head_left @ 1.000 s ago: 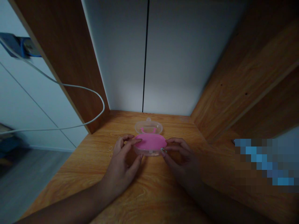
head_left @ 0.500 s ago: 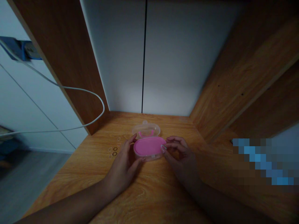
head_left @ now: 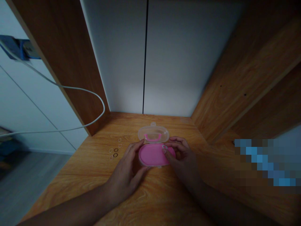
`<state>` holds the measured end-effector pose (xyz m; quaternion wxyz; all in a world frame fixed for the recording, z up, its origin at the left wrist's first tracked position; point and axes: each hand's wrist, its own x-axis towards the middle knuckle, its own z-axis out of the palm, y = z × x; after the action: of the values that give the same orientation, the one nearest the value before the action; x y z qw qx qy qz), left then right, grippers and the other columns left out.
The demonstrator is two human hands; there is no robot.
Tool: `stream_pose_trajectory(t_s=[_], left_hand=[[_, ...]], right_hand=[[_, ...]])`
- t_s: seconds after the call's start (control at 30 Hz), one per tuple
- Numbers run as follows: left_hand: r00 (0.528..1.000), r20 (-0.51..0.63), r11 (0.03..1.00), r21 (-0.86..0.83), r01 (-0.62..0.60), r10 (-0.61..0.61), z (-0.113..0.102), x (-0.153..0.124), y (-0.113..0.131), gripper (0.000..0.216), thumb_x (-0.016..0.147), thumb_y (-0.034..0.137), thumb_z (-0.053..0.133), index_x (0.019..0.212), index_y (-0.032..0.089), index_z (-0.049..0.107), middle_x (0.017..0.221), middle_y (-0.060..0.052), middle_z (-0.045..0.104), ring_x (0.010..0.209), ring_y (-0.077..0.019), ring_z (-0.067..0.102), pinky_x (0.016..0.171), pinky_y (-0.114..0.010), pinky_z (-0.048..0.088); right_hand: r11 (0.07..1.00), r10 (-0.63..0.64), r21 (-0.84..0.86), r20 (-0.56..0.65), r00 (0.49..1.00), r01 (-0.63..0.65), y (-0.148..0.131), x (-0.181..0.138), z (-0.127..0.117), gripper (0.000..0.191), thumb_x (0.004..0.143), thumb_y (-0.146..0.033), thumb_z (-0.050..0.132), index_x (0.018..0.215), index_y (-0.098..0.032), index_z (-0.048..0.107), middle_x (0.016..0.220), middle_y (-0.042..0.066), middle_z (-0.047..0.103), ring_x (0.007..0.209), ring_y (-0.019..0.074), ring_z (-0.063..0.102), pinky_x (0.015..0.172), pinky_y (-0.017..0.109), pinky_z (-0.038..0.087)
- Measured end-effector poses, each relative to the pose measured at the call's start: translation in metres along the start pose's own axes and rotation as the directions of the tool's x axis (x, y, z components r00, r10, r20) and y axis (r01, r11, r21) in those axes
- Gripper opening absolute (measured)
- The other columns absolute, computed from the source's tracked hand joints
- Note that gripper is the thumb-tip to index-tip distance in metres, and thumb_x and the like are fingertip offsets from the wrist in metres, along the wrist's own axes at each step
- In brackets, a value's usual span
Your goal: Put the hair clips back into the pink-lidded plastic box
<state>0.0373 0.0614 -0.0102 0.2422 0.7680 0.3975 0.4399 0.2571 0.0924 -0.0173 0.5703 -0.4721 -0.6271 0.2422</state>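
Observation:
An oval plastic case stands open on the wooden table, its pink inner cover [head_left: 152, 155] facing up. Its clear lid [head_left: 140, 133] with a pink handle is tipped back behind. My left hand [head_left: 127, 166] is curved round the case's left end, thumb at the front rim and fingers at the back. Over the right end, my right hand [head_left: 182, 153] pinches a small pale hair tie [head_left: 165, 146] between thumb and fingers. Left of my left hand lie several loose hair ties, among them a black one [head_left: 115, 155] and a pale one [head_left: 119, 140].
Behind the case rises a white panel [head_left: 169, 69] with a dark vertical seam. Wooden boards flank the table [head_left: 138, 207] on both sides. A white cable [head_left: 103, 108] loops in from the left. A pixelated patch covers part of the right side.
The case and its lid have shifted right and the case slightly nearer to me, with my left hand following. The pale hair tie in my right hand now shows as a rounder loop.

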Motion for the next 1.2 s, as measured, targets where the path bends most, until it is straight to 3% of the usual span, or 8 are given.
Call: stream_pose_trajectory(t_s=[0.2, 0.43, 0.87, 1.0, 1.07, 1.13, 1.2], left_hand=[[1.000, 0.010, 1.000, 0.000, 0.030, -0.030, 0.000, 0.000, -0.003, 0.064, 0.093, 0.025, 0.062, 0.147, 0.031, 0.028, 0.141, -0.011, 0.047, 0.129, -0.0287, 0.049, 0.110, -0.050, 0.040], [0.998, 0.022, 0.997, -0.032, 0.063, -0.063, 0.003, -0.001, -0.010, 0.062, 0.093, 0.022, 0.059, 0.148, 0.029, 0.029, 0.144, -0.012, 0.046, 0.131, -0.0294, 0.048, 0.111, -0.052, 0.041], [0.997, -0.024, 0.995, 0.066, 0.079, -0.077, 0.002, -0.003, -0.009, 0.065, 0.090, 0.021, 0.060, 0.146, 0.024, 0.028, 0.144, -0.014, 0.045, 0.132, -0.0292, 0.046, 0.112, -0.053, 0.039], [0.992, -0.108, 0.982, 0.185, -0.046, 0.066, -0.004, -0.003, 0.004, 0.071, 0.087, 0.017, 0.060, 0.148, 0.019, 0.024, 0.148, -0.017, 0.037, 0.139, -0.0322, 0.035, 0.114, -0.056, 0.033], [0.971, -0.154, 0.969, 0.198, -0.149, 0.181, -0.007, -0.004, 0.013, 0.064, 0.084, 0.011, 0.058, 0.143, 0.016, 0.031, 0.145, -0.018, 0.038, 0.137, -0.0318, 0.036, 0.112, -0.053, 0.035], [0.910, -0.152, 0.919, 0.143, -0.367, 0.386, -0.006, -0.008, 0.020, 0.043, 0.082, 0.007, 0.056, 0.123, 0.017, 0.046, 0.126, -0.014, 0.051, 0.122, -0.0277, 0.048, 0.100, -0.046, 0.044], [0.778, -0.080, 0.782, 0.049, -0.621, 0.623, 0.001, -0.013, 0.024, 0.016, 0.085, 0.008, 0.052, 0.098, 0.018, 0.050, 0.095, -0.005, 0.059, 0.093, -0.0197, 0.057, 0.081, -0.035, 0.048]], right_hand=[[0.994, 0.065, 0.087, 0.015, 0.998, -0.067, 0.002, -0.001, 0.001, 0.016, 0.079, -0.035, 0.076, 0.090, -0.023, 0.073, 0.115, 0.008, 0.052, 0.099, 0.0215, 0.061, 0.076, 0.035, 0.059], [0.994, 0.067, 0.086, 0.034, 0.997, -0.070, 0.002, 0.000, 0.001, 0.016, 0.081, -0.034, 0.074, 0.093, -0.024, 0.070, 0.113, 0.007, 0.053, 0.105, 0.0229, 0.059, 0.086, 0.039, 0.055], [1.000, -0.021, 0.004, 0.051, 0.998, 0.020, -0.004, -0.001, -0.002, 0.011, 0.090, -0.033, 0.063, 0.094, -0.026, 0.070, 0.111, 0.007, 0.055, 0.106, 0.0241, 0.056, 0.086, 0.041, 0.049], [0.998, -0.068, -0.013, 0.026, 0.997, 0.069, -0.007, 0.000, -0.003, 0.009, 0.090, -0.031, 0.063, 0.094, -0.025, 0.069, 0.109, 0.007, 0.055, 0.109, 0.0245, 0.054, 0.090, 0.042, 0.046], [0.994, -0.105, -0.030, 0.011, 0.994, 0.106, -0.009, 0.000, -0.004, 0.008, 0.090, -0.030, 0.063, 0.093, -0.025, 0.068, 0.109, 0.006, 0.055, 0.108, 0.0244, 0.054, 0.093, 0.043, 0.045], [0.987, -0.150, -0.054, -0.006, 0.989, 0.150, -0.010, 0.000, -0.005, 0.007, 0.090, -0.028, 0.062, 0.093, -0.024, 0.067, 0.109, 0.006, 0.055, 0.109, 0.0245, 0.054, 0.095, 0.044, 0.043], [0.978, -0.195, -0.079, -0.019, 0.981, 0.193, -0.013, -0.001, -0.006, 0.006, 0.090, -0.025, 0.061, 0.094, -0.024, 0.065, 0.111, 0.007, 0.054, 0.110, 0.0250, 0.053, 0.097, 0.045, 0.042]])
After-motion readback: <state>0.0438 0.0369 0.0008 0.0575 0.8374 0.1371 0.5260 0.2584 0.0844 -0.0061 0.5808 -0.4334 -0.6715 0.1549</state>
